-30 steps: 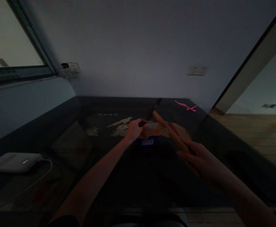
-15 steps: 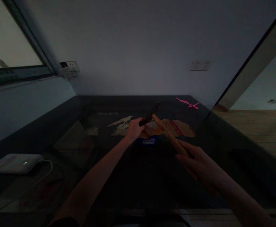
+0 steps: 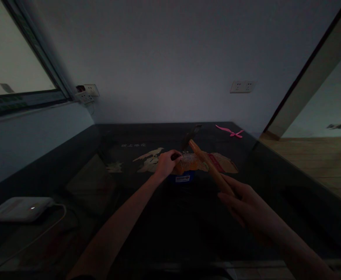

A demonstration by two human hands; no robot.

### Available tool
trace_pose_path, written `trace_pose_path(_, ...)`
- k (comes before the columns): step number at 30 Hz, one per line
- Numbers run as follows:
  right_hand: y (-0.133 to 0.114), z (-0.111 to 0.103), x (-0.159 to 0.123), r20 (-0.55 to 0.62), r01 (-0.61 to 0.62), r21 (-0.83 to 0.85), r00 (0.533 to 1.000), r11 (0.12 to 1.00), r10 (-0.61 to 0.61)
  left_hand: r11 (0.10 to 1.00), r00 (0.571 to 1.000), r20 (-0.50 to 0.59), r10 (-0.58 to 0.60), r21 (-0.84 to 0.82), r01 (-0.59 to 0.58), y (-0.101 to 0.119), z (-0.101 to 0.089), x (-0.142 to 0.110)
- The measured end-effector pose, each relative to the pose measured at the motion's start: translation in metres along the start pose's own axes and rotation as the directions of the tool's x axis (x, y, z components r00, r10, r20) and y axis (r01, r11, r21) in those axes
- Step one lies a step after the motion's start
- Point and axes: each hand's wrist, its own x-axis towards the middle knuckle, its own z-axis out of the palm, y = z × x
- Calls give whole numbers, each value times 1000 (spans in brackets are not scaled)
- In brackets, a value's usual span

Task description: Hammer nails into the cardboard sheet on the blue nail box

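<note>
1. Hammer (image 3: pixel 215 173): the dark head is above and beyond the blue box (image 3: pixel 182 178) on the table (image 3: pixel 159 233); the wooden handle slopes down to the box's right. Contact beneath the head cannot be made out.
2. Right hand (image 3: pixel 242 198): right of the box, fingers wrapped around the handle's lower part.
3. Left hand (image 3: pixel 166 163): upper left of the box, fingers curled beside an amber piece (image 3: pixel 189 161) above it; what they pinch, if anything, is too dark to tell.
4. Handling (judged): the hammer is probably stiff and head-heavy, its smooth handle best held low and firmly against twisting.
</note>
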Motion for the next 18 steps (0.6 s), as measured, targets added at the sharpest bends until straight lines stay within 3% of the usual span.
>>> trace_pose_path(6, -2, 0, -2, 45, -11, -51, 999, 999, 13, 998, 1000, -3, -18, 54, 18, 1, 0, 1)
trace_pose_path(18, 7, 0, 2, 26, 34, -95, 999, 995, -32, 996, 1000, -5, -14, 88, 14, 5, -2, 0)
